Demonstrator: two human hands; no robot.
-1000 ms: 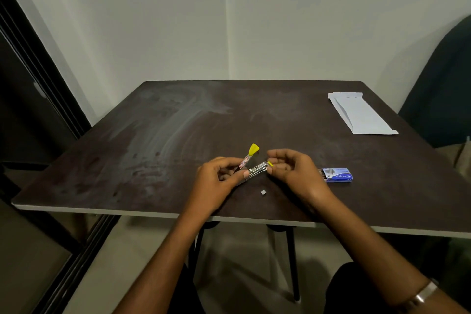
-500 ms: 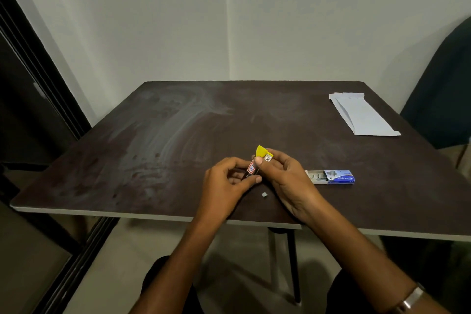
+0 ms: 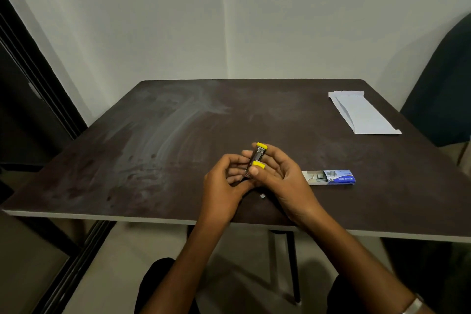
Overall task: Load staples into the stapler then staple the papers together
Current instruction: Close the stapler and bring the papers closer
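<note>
— Dark desk (image 3: pixel 153 160), smeared pale across the left half. Folded white papers (image 3: pixel 363 112) at the far right corner, well apart from everything else. Nearer, by the front edge: blue staple box (image 3: pixel 331 177), tray slid partly out to the left, grey strips showing inside.

— And the stapler?

— Small stapler (image 3: pixel 257 160), lifted just above the desk near the front edge, between both hands. Metal body, yellow plastic at each end, standing roughly upright with one yellow end toward the far wall. Left of the staple box, near but not touching.

— Grip?

— Left hand (image 3: pixel 224 186) curled round the lower part, fingers pinching the body. Right hand (image 3: pixel 283 176) cupped behind and beside it, thumb on the nearer yellow piece, fingers wrapped at the top. Both grasping the stapler.

— Step in hand?

— Probably closing or seating the magazine after loading; hard to tell whether staples sit inside. Best done by steadying the body with the left, pressing the yellow end straight along the channel with the right thumb, no twist, till home. Fingers clear of the mouth.

— Anything smaller?

— Tiny pale scrap (image 3: pixel 262 196) on the desk just below the hands, maybe a broken-off bit of staples; too small to be sure.
</note>
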